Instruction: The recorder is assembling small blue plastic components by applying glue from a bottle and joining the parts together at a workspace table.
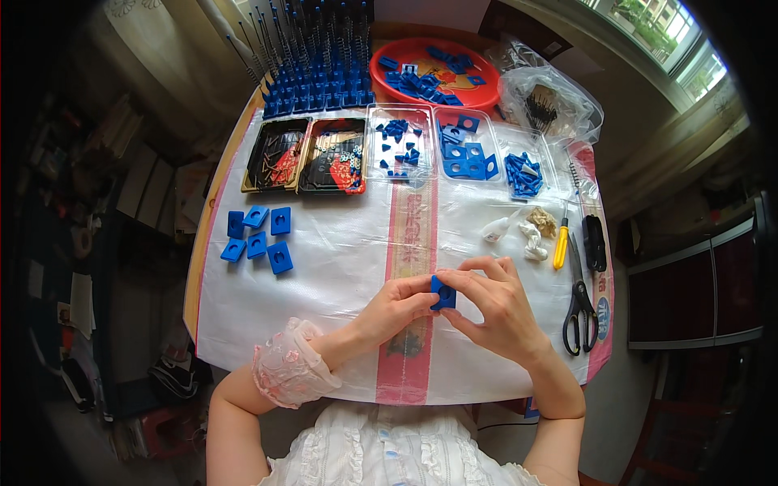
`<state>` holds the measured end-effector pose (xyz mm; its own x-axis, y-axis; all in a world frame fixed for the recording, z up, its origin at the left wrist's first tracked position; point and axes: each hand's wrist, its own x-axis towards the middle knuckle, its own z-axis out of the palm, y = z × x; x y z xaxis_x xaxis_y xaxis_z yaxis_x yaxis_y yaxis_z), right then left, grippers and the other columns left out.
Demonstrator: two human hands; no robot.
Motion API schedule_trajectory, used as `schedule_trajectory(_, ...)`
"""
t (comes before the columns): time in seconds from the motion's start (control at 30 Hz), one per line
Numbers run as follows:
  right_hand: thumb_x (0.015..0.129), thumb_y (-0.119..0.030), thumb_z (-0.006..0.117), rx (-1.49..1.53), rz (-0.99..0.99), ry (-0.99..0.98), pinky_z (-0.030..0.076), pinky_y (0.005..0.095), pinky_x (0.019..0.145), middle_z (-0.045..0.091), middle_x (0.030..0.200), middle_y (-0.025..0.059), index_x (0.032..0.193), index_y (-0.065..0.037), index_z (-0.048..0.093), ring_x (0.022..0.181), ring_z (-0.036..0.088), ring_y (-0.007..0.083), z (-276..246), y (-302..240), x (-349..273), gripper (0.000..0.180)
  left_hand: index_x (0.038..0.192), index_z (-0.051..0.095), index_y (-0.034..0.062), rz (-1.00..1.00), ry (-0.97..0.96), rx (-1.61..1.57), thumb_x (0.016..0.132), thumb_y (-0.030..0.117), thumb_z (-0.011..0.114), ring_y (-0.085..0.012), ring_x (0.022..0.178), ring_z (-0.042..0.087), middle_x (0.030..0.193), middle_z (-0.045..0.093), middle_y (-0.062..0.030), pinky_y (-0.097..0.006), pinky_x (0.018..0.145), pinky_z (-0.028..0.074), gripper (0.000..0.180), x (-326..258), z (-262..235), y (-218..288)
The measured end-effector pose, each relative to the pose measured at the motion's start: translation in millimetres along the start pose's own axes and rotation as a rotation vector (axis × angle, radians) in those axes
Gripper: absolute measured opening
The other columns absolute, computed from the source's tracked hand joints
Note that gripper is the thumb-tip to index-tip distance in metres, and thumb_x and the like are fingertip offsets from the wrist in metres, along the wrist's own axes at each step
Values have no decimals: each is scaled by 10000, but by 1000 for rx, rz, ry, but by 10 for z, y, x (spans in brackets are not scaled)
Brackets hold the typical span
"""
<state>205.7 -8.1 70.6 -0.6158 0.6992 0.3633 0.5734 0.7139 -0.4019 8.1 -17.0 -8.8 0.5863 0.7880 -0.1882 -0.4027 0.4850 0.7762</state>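
Near the table's front, a small blue plastic block with a round hole (445, 296) is held up between my two hands. My left hand (395, 309) pinches its left side between thumb and fingers. From the right, my right hand (500, 308) has its fingertips at the block's top edge and its thumb close to the lower right corner; its other fingers are curled. Several similar blue blocks (279, 257) lie on the white sheet to the left, each showing a round recess or hole.
A row of trays stands behind: black trays (303, 182) with small metal parts, clear trays (370, 166) with blue pieces. Farther back are a red basin (494, 85) and blue racks with upright springs (316, 93). Scissors (579, 316) and a yellow-handled screwdriver (561, 247) lie at right.
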Motion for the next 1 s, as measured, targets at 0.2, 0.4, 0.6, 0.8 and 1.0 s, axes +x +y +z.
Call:
schedule_trajectory(0.2, 721, -144, 781, 4, -3, 1, 382, 359, 823, 700, 1008, 26, 1129, -63, 635, 990, 594, 195, 5, 2, 3, 442, 1329, 534, -7, 11, 9, 17, 975, 86, 487, -72, 1034, 573, 1172, 615, -24, -260, 915, 485, 369, 5, 6, -8)
schedule_trajectory(0.4, 720, -150, 782, 5, -6, -3, 381, 360, 816, 701, 1024, 28, 1126, -65, 635, 990, 593, 195, 10, 4, 0, 440, 1317, 541, -14, 17, 12, 37, 972, 83, 483, -68, 1015, 576, 1155, 621, -23, -261, 911, 487, 363, 10, -13, -31)
schedule_trajectory(0.6, 717, -151, 783, 2, -9, -3, 382, 361, 810, 699, 1036, 31, 1119, -67, 635, 989, 593, 198, 18, 8, -3, 436, 1317, 543, -16, 22, 24, 67, 970, 81, 486, -72, 1005, 577, 1138, 625, -26, -261, 906, 491, 365, 2, 1, -23)
schedule_trajectory(0.8, 710, -146, 785, 6, -9, -4, 382, 360, 805, 698, 1039, 30, 1120, -68, 636, 990, 593, 199, 20, 11, -7, 443, 1319, 543, -20, 21, 20, 114, 970, 75, 488, -78, 1008, 579, 1143, 625, -34, -260, 901, 495, 366, -3, -11, -18)
schedule_trajectory(1.0, 701, -132, 786, 85, 39, 36, 396, 372, 862, 693, 1082, 54, 1156, -66, 637, 1036, 592, 233, -34, -2, 13, 483, 1302, 540, -29, 10, 57, 122, 975, 54, 468, -98, 1048, 596, 1144, 631, -52, -279, 927, 494, 345, -3, -36, -27)
